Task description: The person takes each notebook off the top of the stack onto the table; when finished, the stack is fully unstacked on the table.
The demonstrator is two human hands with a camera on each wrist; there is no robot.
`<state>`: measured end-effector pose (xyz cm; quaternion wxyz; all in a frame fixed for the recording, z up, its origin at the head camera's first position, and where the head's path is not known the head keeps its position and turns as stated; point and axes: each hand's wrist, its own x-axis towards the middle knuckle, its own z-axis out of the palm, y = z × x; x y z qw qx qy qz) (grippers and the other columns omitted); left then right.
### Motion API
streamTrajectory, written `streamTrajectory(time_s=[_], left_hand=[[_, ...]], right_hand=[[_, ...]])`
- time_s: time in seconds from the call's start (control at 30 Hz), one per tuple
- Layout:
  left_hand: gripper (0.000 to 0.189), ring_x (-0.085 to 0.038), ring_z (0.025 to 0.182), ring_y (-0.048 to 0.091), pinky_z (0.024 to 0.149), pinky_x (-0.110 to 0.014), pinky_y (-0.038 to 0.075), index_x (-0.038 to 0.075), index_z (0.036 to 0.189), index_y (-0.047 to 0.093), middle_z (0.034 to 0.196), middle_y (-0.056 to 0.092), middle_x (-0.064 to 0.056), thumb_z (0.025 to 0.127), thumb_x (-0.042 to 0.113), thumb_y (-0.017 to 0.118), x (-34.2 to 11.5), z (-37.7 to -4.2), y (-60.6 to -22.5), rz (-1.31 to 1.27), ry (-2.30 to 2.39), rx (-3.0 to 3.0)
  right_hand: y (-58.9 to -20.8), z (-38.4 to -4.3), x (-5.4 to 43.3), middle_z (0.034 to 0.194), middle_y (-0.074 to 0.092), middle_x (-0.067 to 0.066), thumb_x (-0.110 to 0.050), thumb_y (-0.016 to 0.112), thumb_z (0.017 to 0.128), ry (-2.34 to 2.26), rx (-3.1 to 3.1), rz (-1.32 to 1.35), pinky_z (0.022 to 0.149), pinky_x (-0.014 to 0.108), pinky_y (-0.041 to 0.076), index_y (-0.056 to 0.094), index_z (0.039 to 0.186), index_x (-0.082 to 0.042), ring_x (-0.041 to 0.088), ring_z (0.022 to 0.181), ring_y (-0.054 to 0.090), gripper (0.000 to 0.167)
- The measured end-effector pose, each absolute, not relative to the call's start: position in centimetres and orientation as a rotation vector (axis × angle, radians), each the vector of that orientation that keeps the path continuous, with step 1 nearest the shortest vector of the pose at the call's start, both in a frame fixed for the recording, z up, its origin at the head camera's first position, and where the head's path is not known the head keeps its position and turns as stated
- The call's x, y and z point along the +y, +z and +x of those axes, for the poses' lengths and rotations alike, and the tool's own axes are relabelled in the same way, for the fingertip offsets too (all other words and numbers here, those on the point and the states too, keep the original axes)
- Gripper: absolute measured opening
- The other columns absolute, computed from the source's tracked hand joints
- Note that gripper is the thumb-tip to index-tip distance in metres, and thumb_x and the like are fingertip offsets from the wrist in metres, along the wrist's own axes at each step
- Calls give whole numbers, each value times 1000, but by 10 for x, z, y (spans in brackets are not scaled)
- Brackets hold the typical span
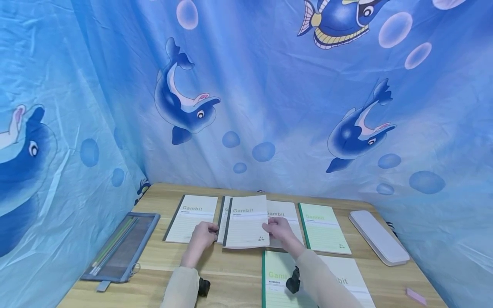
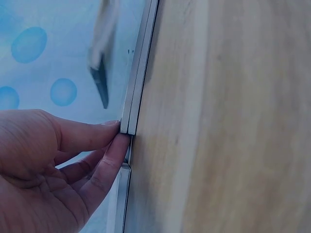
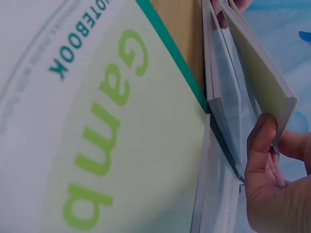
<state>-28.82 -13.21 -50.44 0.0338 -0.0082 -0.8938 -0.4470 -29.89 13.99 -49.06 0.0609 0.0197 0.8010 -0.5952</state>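
My right hand (image 1: 281,230) pinches the right edge of a white Gambit notebook (image 1: 246,226) with a dark spine, thumb against fingers. In the right wrist view this notebook (image 3: 265,73) is tilted and raised above other notebooks. Under it in the head view, a dark-spined notebook (image 1: 223,222) shows at the left and another white notebook (image 1: 289,216) at the right. My left hand (image 1: 205,234) is at the near corner of the lower notebooks; in the left wrist view its thumb and a finger pinch the corner of two stacked notebooks (image 2: 133,97).
A white notebook (image 1: 196,218) lies left, a green-spined notebook (image 1: 325,226) right. Nearer, another green-spined notebook (image 1: 275,269) and a white one (image 1: 352,276) lie under my right forearm. A mesh pencil pouch (image 1: 131,244), white case (image 1: 379,237) and pink eraser-like block (image 1: 416,296) flank them.
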Motion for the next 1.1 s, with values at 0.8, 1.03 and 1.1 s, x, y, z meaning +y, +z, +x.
streamTrajectory(time_s=[0.8,1.03,1.1], left_hand=[[28,-33,91,67,84,-46,55,-8,102,71,98,71,-20,75,-13,68,-132,-287,-502,6,-1378,-2766],[27,-32,90,67,83,-45,55,-8,101,71,97,71,-20,74,-13,68,-131,-288,-504,-7,-1381,-2758],[27,-32,90,67,82,-45,55,-8,101,71,97,71,-20,74,-13,68,-131,-288,-504,-7,-1383,-2758]], right_hand=[[-484,-224,150,83,65,6,-13,69,93,-1835,2298,30,68,33,57,59,111,7,18,73,66,29],[-487,-204,151,81,62,4,-13,68,93,-1830,2257,68,68,32,57,59,111,6,17,73,64,28],[-489,-198,151,81,63,4,-13,68,93,-1833,2238,51,68,32,57,60,111,6,16,73,65,27]])
